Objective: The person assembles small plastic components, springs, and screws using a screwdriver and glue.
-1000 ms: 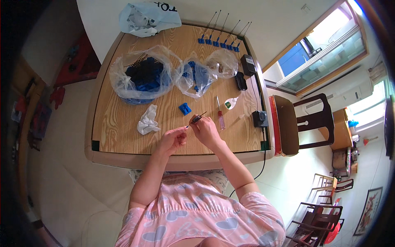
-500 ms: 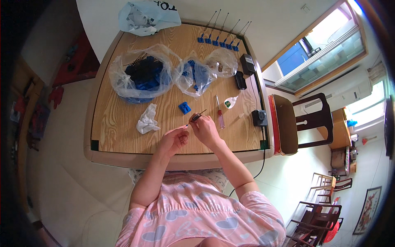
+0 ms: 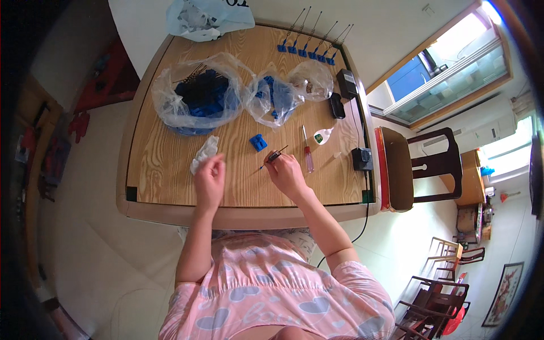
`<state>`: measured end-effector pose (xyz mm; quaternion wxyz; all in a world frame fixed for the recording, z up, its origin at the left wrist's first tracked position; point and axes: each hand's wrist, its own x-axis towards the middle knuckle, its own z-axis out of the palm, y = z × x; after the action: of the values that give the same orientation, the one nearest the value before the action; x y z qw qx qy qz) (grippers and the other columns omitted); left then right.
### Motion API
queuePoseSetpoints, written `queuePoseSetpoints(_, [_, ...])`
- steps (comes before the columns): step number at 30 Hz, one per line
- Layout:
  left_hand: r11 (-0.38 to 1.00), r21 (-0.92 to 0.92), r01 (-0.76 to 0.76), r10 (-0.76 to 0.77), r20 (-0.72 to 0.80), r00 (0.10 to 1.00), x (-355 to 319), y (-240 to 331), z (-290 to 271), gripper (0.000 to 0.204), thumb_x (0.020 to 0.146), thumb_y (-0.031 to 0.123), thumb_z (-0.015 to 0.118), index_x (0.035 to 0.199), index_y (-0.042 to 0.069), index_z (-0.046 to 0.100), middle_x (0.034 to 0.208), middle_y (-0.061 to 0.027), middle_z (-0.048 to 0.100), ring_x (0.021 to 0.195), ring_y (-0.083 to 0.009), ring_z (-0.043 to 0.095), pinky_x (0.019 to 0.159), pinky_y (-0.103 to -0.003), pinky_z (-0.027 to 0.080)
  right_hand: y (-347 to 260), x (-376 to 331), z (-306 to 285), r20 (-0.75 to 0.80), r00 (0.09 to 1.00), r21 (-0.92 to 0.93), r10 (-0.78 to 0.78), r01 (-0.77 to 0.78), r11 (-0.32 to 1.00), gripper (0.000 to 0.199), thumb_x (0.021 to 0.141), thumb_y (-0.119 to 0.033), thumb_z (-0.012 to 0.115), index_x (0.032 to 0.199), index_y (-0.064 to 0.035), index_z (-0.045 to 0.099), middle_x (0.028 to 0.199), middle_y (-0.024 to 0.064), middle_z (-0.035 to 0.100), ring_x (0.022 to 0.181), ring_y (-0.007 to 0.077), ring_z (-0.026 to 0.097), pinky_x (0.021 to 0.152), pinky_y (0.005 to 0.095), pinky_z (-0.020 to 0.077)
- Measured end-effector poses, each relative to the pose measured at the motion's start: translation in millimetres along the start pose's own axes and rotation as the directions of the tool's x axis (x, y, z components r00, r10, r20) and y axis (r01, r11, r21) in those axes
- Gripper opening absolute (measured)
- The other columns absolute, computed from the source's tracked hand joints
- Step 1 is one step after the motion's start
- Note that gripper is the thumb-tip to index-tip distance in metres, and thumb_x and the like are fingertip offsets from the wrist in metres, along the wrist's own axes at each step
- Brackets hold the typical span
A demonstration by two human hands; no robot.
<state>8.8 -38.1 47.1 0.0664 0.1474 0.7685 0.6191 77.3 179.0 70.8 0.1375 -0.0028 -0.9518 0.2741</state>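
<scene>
My right hand (image 3: 287,175) pinches a thin dark rod with a small coil on it (image 3: 274,157), held just above the wooden table (image 3: 170,187). My left hand (image 3: 209,181) hovers to the left of it, fingers curled, nothing visible in it, close to a crumpled clear wrapper (image 3: 204,153). A small blue plastic piece (image 3: 258,142) lies just beyond the rod.
Clear bags of dark and blue parts (image 3: 198,99) (image 3: 272,96) lie mid-table. A row of blue-based rods (image 3: 311,48) stands at the far edge. A red-handled screwdriver (image 3: 307,156), glue bottle (image 3: 324,135) and black adapters (image 3: 362,158) sit right. A chair (image 3: 408,170) stands beside the table.
My left hand has drawn away leftward from the rod, toward the crumpled wrapper. My right hand still holds the rod in about the same place.
</scene>
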Motion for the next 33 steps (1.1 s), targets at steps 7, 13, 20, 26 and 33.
queuePoseSetpoints(7, [0.735, 0.678, -0.014, 0.093, -0.08, 0.992, 0.9, -39.5, -43.8, 0.017, 0.08, 0.014, 0.072, 0.094, 0.007, 0.064, 0.099, -0.0103, 0.06, 0.092, -0.0313, 0.058, 0.082, -0.043, 0.044, 2.6, 0.3, 2.9, -0.017, 1.0, 0.002, 0.004, -0.004, 1.0, 0.007, 0.086, -0.011, 0.065, 0.089, -0.0051, 0.062, 0.08, 0.0137, 0.064, 0.081, 0.0351, 0.062, 0.074, 0.0431, 0.0472])
queuePoseSetpoints(13, [0.774, 0.445, -0.451, 0.321, 0.338, 0.885, -63.9, 15.4, -9.1, 0.023, 0.072, 0.019, 0.077, 0.085, 0.005, 0.066, 0.1, -0.0138, 0.059, 0.096, -0.033, 0.056, 0.09, -0.044, 0.045, -1.6, -0.4, 1.2, -0.02, 1.0, 0.037, -0.015, 0.015, 0.999, 0.01, 0.089, -0.012, 0.06, 0.085, -0.0034, 0.059, 0.076, 0.0149, 0.061, 0.079, 0.0349, 0.061, 0.075, 0.0456, 0.0446])
queuePoseSetpoints(20, [0.946, 0.325, 0.023, -0.146, 0.359, 0.922, -67.1, 27.6, -36.4, 0.031, 0.077, 0.016, 0.075, 0.101, 0.005, 0.058, 0.092, -0.0143, 0.066, 0.081, -0.0331, 0.066, 0.07, -0.043, 0.052, 5.7, -4.0, 0.5, -0.017, 1.0, 0.003, 0.004, -0.004, 1.0, 0.007, 0.086, -0.01, 0.065, 0.087, -0.0039, 0.062, 0.078, 0.0138, 0.064, 0.08, 0.0351, 0.062, 0.074, 0.0435, 0.0472])
queuePoseSetpoints(26, [0.953, 0.22, -0.207, 0.202, 0.045, 0.978, -14.8, 10.0, 18.0, 0.026, 0.08, 0.008, 0.073, 0.103, 0.006, 0.062, 0.097, -0.0129, 0.066, 0.092, -0.0318, 0.063, 0.078, -0.041, 0.051, -2.2, 1.5, -1.3, -0.032, 0.999, 0.012, 0.002, -0.002, 1.0, 0.006, 0.086, -0.009, 0.065, 0.086, -0.0038, 0.062, 0.078, 0.0149, 0.064, 0.079, 0.0354, 0.062, 0.073, 0.0435, 0.0474])
queuePoseSetpoints(33, [0.78, 0.478, -0.404, 0.35, 0.202, 0.915, 1.7, -2.7, 64.7, 0.025, 0.078, 0.008, 0.073, 0.101, 0.009, 0.064, 0.093, -0.0095, 0.064, 0.094, -0.0305, 0.061, 0.083, -0.044, 0.048, 2.7, -1.2, 2.6, -0.017, 1.0, 0.002, -0.016, 0.016, 1.0, 0.007, 0.086, -0.01, 0.062, 0.089, -0.0043, 0.059, 0.077, 0.0156, 0.063, 0.08, 0.0351, 0.062, 0.073, 0.0453, 0.0448])
